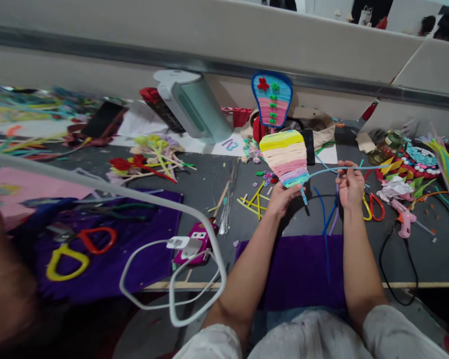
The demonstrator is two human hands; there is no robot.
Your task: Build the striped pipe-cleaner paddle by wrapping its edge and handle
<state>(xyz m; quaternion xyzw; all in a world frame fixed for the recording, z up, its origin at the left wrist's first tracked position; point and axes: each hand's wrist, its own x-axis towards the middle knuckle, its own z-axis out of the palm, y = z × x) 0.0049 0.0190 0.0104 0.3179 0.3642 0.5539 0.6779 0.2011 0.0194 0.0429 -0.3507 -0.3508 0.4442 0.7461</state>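
My left hand (284, 198) grips the narrow lower end of a fan-shaped piece (284, 154) wrapped in bands of yellow, cream, pink, lilac and blue pipe cleaner. A short blue end sticks out below my fingers. From the piece a light blue pipe cleaner (324, 172) runs to the right, pinched in my right hand (350, 184), and its free end extends beyond. Loose dark blue and purple pipe cleaners (324, 212) hang between my forearms, over a purple cloth (303, 269). Behind stands a similar blue-edged piece (272, 99) with a red flower and green bits.
Right of me are red-and-yellow scissors (376, 207), a pink glue gun (404, 219) with its cord, and a glass jar (391, 142). A white cable (134, 187) crosses at left, near a pale green jug (202, 107). Another person's blurred arm (3, 279) is at far left.
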